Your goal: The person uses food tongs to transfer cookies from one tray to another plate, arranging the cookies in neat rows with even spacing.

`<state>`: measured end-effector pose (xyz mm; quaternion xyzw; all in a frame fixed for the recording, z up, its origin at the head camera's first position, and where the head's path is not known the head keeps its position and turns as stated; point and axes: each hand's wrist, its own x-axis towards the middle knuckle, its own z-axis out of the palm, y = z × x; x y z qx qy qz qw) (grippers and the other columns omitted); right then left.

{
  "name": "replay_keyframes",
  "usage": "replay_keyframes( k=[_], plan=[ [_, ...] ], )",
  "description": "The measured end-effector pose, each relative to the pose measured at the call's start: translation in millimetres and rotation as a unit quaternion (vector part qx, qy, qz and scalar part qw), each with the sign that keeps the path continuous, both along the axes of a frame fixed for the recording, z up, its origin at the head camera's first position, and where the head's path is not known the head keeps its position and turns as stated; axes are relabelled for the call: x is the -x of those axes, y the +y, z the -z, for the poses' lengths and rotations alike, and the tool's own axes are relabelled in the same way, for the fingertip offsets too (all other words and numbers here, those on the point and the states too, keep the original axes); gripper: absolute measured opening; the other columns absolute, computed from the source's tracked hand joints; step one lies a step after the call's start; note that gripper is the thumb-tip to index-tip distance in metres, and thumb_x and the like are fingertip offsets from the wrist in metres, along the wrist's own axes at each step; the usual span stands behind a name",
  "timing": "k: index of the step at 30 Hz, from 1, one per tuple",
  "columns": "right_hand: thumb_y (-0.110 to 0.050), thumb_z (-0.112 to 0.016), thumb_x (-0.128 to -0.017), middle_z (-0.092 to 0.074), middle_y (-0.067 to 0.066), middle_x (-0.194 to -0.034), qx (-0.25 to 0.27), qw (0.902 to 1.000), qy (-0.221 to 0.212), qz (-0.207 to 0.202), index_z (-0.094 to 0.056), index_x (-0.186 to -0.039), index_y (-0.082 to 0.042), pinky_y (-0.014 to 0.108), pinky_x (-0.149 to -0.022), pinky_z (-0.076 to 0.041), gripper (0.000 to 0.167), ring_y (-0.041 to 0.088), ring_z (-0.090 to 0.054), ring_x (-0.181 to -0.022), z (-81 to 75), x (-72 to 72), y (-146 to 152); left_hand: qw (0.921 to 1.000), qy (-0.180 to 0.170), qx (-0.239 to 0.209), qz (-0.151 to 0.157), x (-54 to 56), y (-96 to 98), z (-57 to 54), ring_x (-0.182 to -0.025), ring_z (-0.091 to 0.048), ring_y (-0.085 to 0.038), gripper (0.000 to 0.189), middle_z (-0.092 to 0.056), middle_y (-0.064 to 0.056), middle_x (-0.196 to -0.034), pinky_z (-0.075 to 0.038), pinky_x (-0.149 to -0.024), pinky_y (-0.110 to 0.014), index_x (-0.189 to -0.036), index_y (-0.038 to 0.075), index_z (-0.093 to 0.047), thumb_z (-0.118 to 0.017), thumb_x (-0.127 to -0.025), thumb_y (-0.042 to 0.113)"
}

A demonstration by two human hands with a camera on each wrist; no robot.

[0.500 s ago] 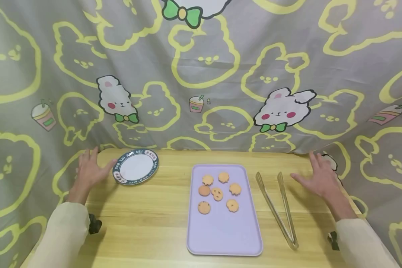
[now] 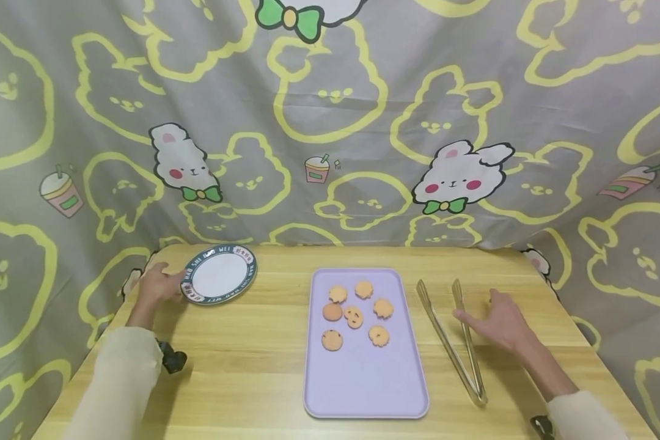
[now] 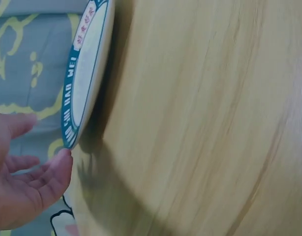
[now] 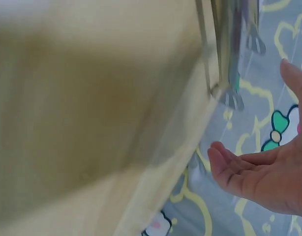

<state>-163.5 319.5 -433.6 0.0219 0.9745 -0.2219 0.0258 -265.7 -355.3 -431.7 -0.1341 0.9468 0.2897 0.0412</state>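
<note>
A white oval plate (image 2: 220, 275) with a dark green lettered rim lies at the back left of the table. At its left edge is my left hand (image 2: 158, 288); in the left wrist view the fingers (image 3: 61, 169) reach the rim's end while the thumb stays apart from it. Metal tongs (image 2: 455, 348) lie spread on the right. Over their right arm reaches the thumb of my right hand (image 2: 500, 321), its fingers relaxed and holding nothing. Between the hands sits a lilac tray (image 2: 365, 385) with several cookies (image 2: 354, 317) on its far half.
The wooden table (image 2: 242, 366) carries the plate, tray and tongs. Behind it and at both sides hangs a grey curtain (image 2: 363, 140) with rabbit prints, close to the table's back edge.
My left hand has come down and closer to the plate's left edge. My right hand has moved left and lower, towards the tongs. Plate, tray and tongs lie as before.
</note>
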Motion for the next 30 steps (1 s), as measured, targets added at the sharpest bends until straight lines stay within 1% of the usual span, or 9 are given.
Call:
replay_keyframes(
  k=[5,9,12,14,17,19,22,26,30],
  plan=[
    [-0.068,-0.057,-0.079,-0.031,0.051,-0.129,-0.008,0.9992,-0.038,0.0,-0.025,-0.13,0.029,0.066,-0.098,-0.035,0.115,0.063,-0.034,-0.118,7.8,-7.6,-10,0.9996,-0.014,0.023,-0.004,1.0,2.6,6.5,-0.121,-0.034,-0.058,0.063,-0.044,-0.041,-0.128,-0.031,-0.105,-0.059,-0.134,-0.019,-0.031,-0.045,-0.095,0.029],
    [-0.07,-0.058,-0.077,-0.037,0.051,-0.123,-0.02,0.9989,-0.043,-0.005,-0.028,-0.126,0.031,0.064,-0.094,-0.039,0.116,0.061,-0.042,-0.111,12.3,-12.5,-15,0.9992,-0.013,0.038,-0.001,2.4,6.9,10.4,-0.118,-0.039,-0.057,0.058,-0.046,-0.04,-0.126,-0.034,-0.103,-0.059,-0.13,-0.019,-0.038,-0.049,-0.092,0.024],
    [-0.069,-0.06,-0.077,-0.048,0.046,-0.111,-0.025,0.999,-0.036,-0.007,-0.036,-0.121,0.029,0.057,-0.086,-0.047,0.11,0.051,-0.054,-0.095,16.5,-16.0,-20,0.9991,-0.015,0.04,0.001,2.7,9.3,13.3,-0.118,-0.041,-0.056,0.055,-0.045,-0.041,-0.127,-0.035,-0.102,-0.058,-0.128,-0.019,-0.04,-0.051,-0.091,0.02],
    [-0.067,-0.061,-0.077,-0.053,0.04,-0.102,-0.024,0.9991,-0.033,-0.007,-0.039,-0.117,0.027,0.052,-0.078,-0.05,0.105,0.041,-0.057,-0.086,18.5,-18.0,-23,0.9993,-0.014,0.035,-0.002,2.1,10.6,14.8,-0.116,-0.043,-0.055,0.054,-0.046,-0.04,-0.126,-0.036,-0.102,-0.058,-0.128,-0.02,-0.04,-0.052,-0.09,0.017],
    [-0.067,-0.062,-0.076,-0.056,0.029,-0.089,-0.024,0.999,-0.038,-0.001,-0.043,-0.111,0.024,0.042,-0.064,-0.051,0.1,0.03,-0.055,-0.074,20.0,-19.9,-29,0.9995,-0.008,0.03,-0.004,0.8,11.3,16.2,-0.111,-0.048,-0.053,0.05,-0.049,-0.039,-0.123,-0.038,-0.099,-0.057,-0.126,-0.019,-0.043,-0.053,-0.089,0.013],
    [-0.068,-0.062,-0.075,-0.056,0.026,-0.084,-0.022,0.9989,-0.042,0.003,-0.043,-0.109,0.023,0.038,-0.059,-0.05,0.099,0.027,-0.055,-0.07,20.4,-20.9,-33,0.9996,-0.003,0.028,-0.003,-0.6,11.9,15.3,-0.108,-0.051,-0.052,0.048,-0.052,-0.038,-0.12,-0.04,-0.097,-0.057,-0.125,-0.019,-0.045,-0.053,-0.089,0.012],
    [-0.067,-0.065,-0.074,-0.053,0.017,-0.075,-0.023,0.9989,-0.04,0.01,-0.045,-0.102,0.018,0.031,-0.051,-0.044,0.092,0.022,-0.051,-0.062,23.2,-21.2,-38,0.9995,0.003,0.032,-0.003,-0.9,11.9,15.0,-0.105,-0.053,-0.051,0.047,-0.056,-0.037,-0.116,-0.041,-0.095,-0.057,-0.124,-0.018,-0.046,-0.053,-0.088,0.013],
    [-0.059,-0.067,-0.076,-0.054,0.018,-0.072,-0.032,0.999,-0.026,0.016,-0.046,-0.098,0.016,0.031,-0.049,-0.044,0.082,0.023,-0.052,-0.06,28.2,-20.3,-40,0.9997,-0.002,0.021,-0.011,0.2,11.2,17.7,-0.096,-0.06,-0.045,0.048,-0.059,-0.035,-0.112,-0.045,-0.091,-0.054,-0.125,-0.017,-0.045,-0.054,-0.089,0.013],
    [-0.048,-0.066,-0.079,-0.055,0.02,-0.073,-0.026,0.9992,-0.021,0.022,-0.047,-0.097,0.015,0.033,-0.049,-0.046,0.069,0.024,-0.054,-0.061,30.8,-19.5,-41,0.9998,-0.01,0.002,-0.017,0.2,10.4,19.0,-0.086,-0.065,-0.038,0.047,-0.06,-0.035,-0.11,-0.05,-0.079,-0.046,-0.127,-0.016,-0.044,-0.055,-0.09,0.012]
  ],
)
